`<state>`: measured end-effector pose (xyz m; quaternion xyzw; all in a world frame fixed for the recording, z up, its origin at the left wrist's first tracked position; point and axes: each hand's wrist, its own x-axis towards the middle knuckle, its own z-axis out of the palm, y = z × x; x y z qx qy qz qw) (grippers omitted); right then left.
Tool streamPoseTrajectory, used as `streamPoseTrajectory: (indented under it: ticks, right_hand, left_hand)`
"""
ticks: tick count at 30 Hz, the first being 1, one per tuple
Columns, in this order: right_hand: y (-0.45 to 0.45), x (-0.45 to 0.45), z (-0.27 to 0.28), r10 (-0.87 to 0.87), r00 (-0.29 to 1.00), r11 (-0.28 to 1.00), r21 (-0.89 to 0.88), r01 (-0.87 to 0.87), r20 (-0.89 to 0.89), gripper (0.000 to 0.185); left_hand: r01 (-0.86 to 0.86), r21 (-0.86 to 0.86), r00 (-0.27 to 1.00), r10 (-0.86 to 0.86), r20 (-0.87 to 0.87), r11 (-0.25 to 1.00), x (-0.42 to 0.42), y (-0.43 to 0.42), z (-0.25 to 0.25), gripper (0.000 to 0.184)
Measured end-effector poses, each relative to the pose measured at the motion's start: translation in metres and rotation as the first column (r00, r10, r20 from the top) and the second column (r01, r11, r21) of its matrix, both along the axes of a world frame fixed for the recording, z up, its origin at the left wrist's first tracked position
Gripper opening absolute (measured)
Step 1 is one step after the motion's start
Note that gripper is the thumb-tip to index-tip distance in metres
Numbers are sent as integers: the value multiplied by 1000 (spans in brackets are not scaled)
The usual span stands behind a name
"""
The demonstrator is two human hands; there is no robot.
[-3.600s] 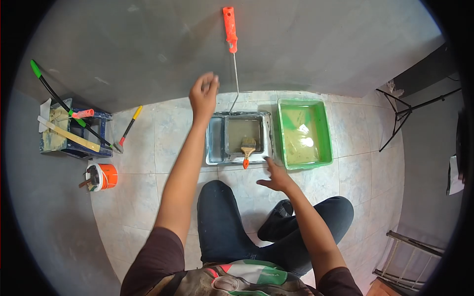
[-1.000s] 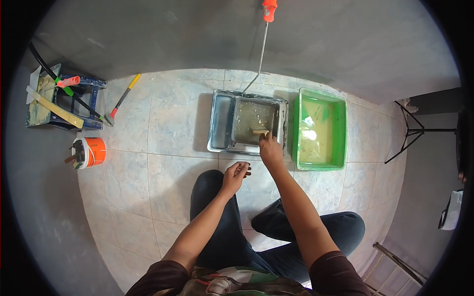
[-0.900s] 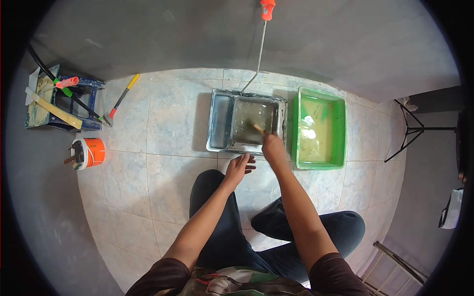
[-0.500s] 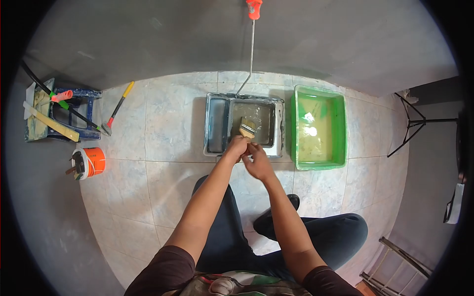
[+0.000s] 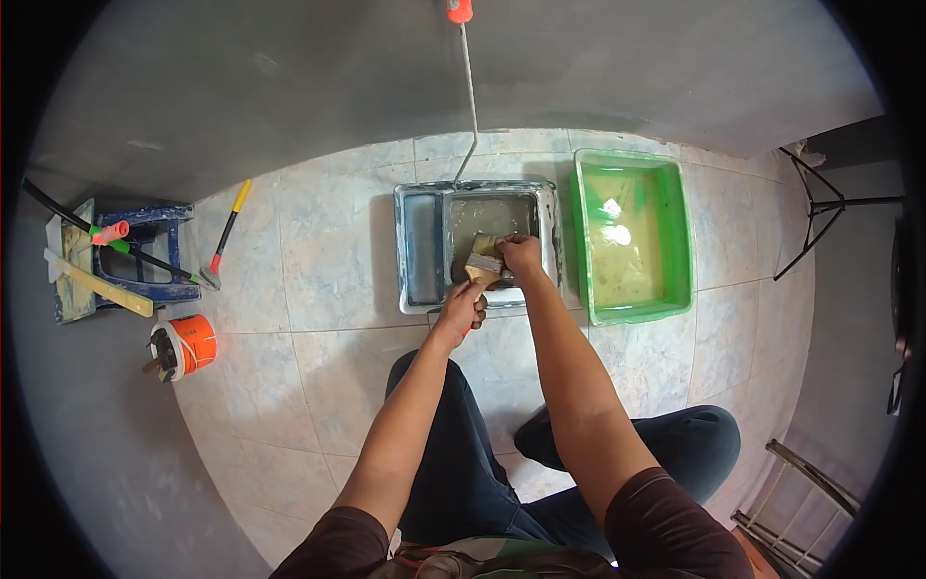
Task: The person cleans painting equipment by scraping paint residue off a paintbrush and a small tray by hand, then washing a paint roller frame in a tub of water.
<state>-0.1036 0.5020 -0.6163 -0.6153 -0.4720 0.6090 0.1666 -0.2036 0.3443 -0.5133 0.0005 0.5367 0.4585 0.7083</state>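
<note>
Where both hands were gathered low at the handle a moment earlier, the right hand [image 5: 523,257] has now been shifted up to the bristles [image 5: 484,245] of the paintbrush [image 5: 484,262]. The handle is gripped by the left hand's closed fingers. The bristles are touched by the right hand's curled fingers; how tightly these are closed cannot be told. The brush is held over the tray's [image 5: 551,241] right compartment, beside the green basin [image 5: 683,285].
</note>
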Motion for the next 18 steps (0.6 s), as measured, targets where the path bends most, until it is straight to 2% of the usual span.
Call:
streamPoseTrajectory:
  ticks: [2, 3, 5, 9, 10, 11, 12, 14, 18]
  right_hand:
    - [-3, -2, -14, -34, 999, 990, 137, 35, -9, 22]
    - [-4, -6, -1, -33, 999, 990, 135, 34, -9, 22]
    - [-3, -11, 26, -25, 955, 977, 210, -40, 295, 21]
    - [4, -13, 22, 26, 915, 969, 215, -122, 403, 19]
    - [6, -13, 17, 25, 985, 988, 149, -50, 168, 18]
    - [9, -13, 18, 2, 997, 998, 67, 3, -76, 16]
    - [12, -11, 20, 2, 997, 997, 72, 4, -76, 16]
    - [14, -7, 23, 106, 962, 988, -85, -131, -253, 13]
    - [17, -16, 29, 70, 961, 989, -105, -101, -267, 12]
  left_hand:
    - [11, -18, 1000, -11, -17, 1000, -4, 3, 3, 23]
    - [17, -34, 999, -18, -36, 999, -6, 5, 3, 21]
    - [47, -29, 998, -49, -40, 998, -9, 8, 4, 22]
    - [144, 13, 986, -143, -82, 989, -21, 5, 0, 25]
    - [144, 15, 986, -143, -81, 989, -25, 2, 0, 25]
    - [197, 1, 978, -197, -73, 980, -30, -1, 1, 25]
    - [251, -11, 966, -251, -66, 968, -33, -2, 2, 26]
    - [239, 3, 969, -238, -63, 971, -36, -4, 5, 27]
    - [233, 15, 967, -230, -106, 972, -37, -1, 8, 24]
